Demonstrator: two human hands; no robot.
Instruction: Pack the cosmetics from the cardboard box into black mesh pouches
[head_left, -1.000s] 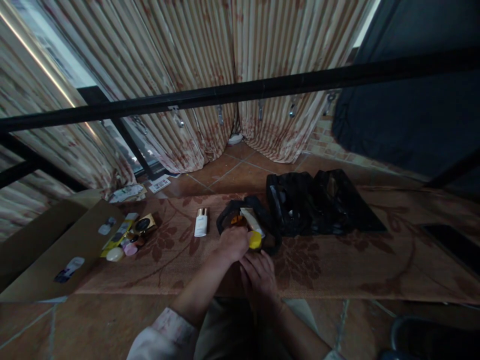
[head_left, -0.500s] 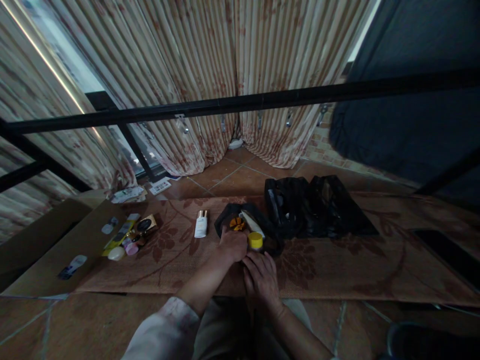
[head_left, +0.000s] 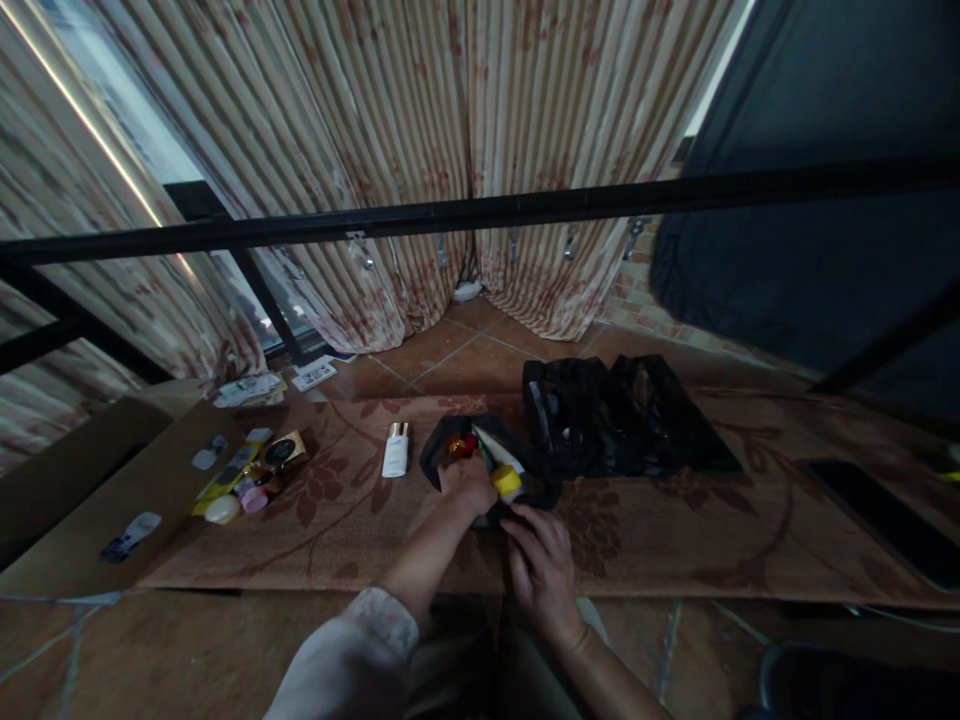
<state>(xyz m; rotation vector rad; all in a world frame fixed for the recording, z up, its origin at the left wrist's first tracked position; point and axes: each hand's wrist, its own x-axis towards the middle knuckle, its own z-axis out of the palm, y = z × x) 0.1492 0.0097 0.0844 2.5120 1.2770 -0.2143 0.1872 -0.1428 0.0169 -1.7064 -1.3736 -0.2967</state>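
A black pouch (head_left: 436, 450) lies opened on the runner in front of me. My left hand (head_left: 470, 482) reaches into it, its fingertips hidden inside. Just beyond those fingers shows an amber and red shiny item (head_left: 463, 446); I cannot tell whether they grip it. A yellow-lidded jar (head_left: 507, 482) sits in the pouch, to the right of my left hand. My right hand (head_left: 544, 560) pinches the pouch's near edge with thumb and fingers. To the left stands or lies a white bottle with a gold cap (head_left: 395, 452), apart from both hands.
Black bags (head_left: 600, 415) lie behind the pouch to the right. A dark phone-like slab (head_left: 885, 515) rests at far right. At left are an open cardboard box (head_left: 120, 500) and several small cosmetic items (head_left: 251, 490). A black metal rail (head_left: 480, 212) crosses behind.
My left hand has pushed further into the pouch, and the amber item has shifted, with red now showing beside it. My right hand has moved slightly right along the near edge.
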